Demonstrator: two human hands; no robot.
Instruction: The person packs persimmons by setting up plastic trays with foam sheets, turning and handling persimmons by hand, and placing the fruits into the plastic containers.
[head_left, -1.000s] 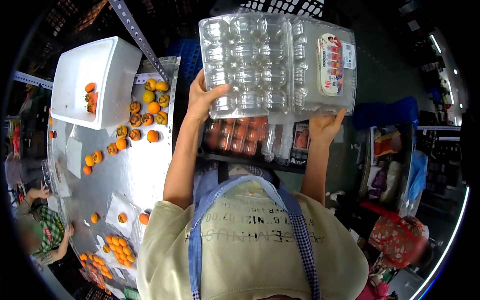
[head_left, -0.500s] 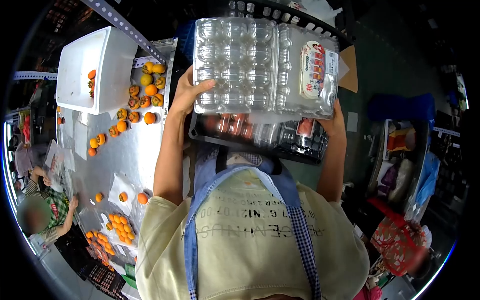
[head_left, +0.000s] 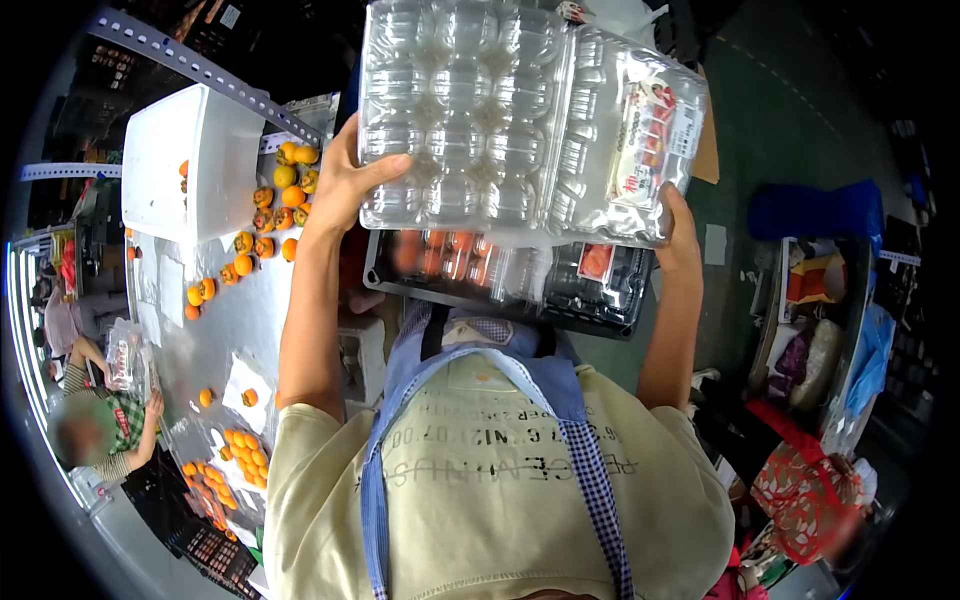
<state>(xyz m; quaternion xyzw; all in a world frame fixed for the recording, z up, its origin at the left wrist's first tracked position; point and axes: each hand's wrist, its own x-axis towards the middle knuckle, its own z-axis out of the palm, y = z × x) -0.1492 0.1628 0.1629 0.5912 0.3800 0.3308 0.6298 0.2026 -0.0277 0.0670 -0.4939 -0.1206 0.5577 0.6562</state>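
Note:
An opened clear plastic clamshell fruit box [head_left: 460, 110] spans the space between my hands, with rows of moulded cups on its left half. Its flatter right half carries a printed label [head_left: 645, 140]. At the lower left edge is my left hand [head_left: 345, 185], its thumb on top and its fingers hidden beneath. My right hand [head_left: 680, 235] grips the right edge near the lower corner. Whether several boxes are nested together I cannot tell. Below it, a black crate [head_left: 600, 318] holds clear packs with orange-red fruit [head_left: 440, 258], partly covered.
On the left stands a metal table [head_left: 215, 330] with loose persimmons [head_left: 290, 195], a white bin [head_left: 190, 160] and packed persimmons [head_left: 243, 455]. A co-worker [head_left: 110, 430] is at its far side. Another person [head_left: 805, 500] is at lower right, near a container of bags [head_left: 815, 330].
The clamshell box has risen and come closer to the camera, tilting down slightly at its right. Both hands keep hold of it. The view has shifted a little, and the co-worker's clear pack has moved.

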